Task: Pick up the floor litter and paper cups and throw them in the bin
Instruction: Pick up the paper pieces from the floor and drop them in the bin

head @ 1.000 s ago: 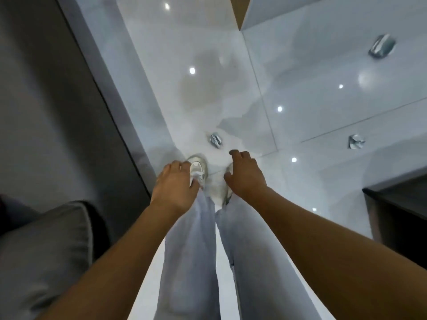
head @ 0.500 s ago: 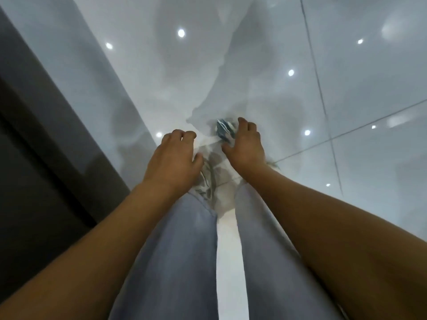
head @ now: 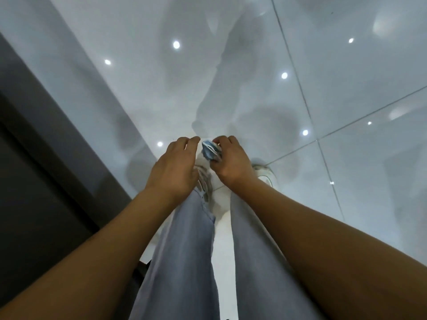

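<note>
Right hand [head: 231,161] pinches crumpled, seemingly blue-and-white litter [head: 209,151]; left hand [head: 174,168] hovers loosely curled.

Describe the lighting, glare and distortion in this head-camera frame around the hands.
Head view: the glossy floor mirrors ceiling spotlights as bright dots and carries the person's soft grey reflection; wide-angle stretch enlarges the forearms at the bottom edge; the right hand gripping the crumpled wrapper and the left hand look evenly lit and slightly soft.
</note>
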A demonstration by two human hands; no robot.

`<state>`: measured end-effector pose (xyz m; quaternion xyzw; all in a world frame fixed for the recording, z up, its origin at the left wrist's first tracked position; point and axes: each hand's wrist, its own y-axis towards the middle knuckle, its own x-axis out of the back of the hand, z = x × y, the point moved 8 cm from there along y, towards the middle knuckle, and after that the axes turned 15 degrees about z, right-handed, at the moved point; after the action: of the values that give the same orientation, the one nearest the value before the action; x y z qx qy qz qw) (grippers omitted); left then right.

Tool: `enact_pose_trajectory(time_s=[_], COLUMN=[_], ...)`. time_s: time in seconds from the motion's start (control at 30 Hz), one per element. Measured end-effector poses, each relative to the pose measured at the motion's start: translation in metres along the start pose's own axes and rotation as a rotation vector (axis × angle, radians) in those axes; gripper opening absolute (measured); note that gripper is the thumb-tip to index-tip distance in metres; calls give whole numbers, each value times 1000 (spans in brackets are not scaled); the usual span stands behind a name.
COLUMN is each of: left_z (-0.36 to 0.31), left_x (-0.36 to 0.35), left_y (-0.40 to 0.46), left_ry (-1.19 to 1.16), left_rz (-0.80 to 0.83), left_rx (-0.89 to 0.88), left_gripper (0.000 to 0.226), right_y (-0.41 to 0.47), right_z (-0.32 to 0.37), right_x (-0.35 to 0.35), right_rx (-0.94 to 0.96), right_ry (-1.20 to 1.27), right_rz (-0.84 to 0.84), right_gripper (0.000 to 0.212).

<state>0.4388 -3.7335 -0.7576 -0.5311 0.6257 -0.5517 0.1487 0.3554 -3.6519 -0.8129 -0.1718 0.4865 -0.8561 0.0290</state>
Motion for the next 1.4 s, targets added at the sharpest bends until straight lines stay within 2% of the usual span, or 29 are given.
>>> enact_pose_trajectory(time_s=[0.2, 0.37, 0.57, 0.77, 0.9, 1.0, 1.1, 1.17, 1.3, 1.4], left_z=[-50, -94, -141, -191, -225, -257, -295, -323, -385, -441], left_x=[38, 78, 118, 139, 142, 146, 152, 156, 161, 159], left_y=[-70, -127, -175, -198, -196, -183, -161, -143, -107, -82], left_ry=[-26, -65, -57, 21, 68, 122, 214, 290, 364, 393], left_rz=[4, -56, -133, -92, -55, -37, -34, -31, 5, 31], left_rx=[-108, -222, -296, -394, -411, -400, -383, -349, -245, -231], left_gripper=[91, 102, 101, 103, 91, 86, 83, 83, 87, 82], right_y=[-94, -161, -225, -268, -286, -295, -300, -305, -319, -331], right_z=[45, 87, 117, 112, 94, 71, 38, 7, -67, -124], right_x=[41, 83, 120, 151, 174, 198, 233, 262, 321, 358], right_rx=[-7, -18, -23, -56, -68, -39, -12, -13, -91, -139], right_ry=[228, 303, 388, 430, 508, 586, 659, 742, 796, 826], right_rz=[-4, 13, 19, -16, -23, -9, -2, -41, -186, -266], right_gripper=[30, 24, 22, 27, 27, 19, 48, 55, 47, 49])
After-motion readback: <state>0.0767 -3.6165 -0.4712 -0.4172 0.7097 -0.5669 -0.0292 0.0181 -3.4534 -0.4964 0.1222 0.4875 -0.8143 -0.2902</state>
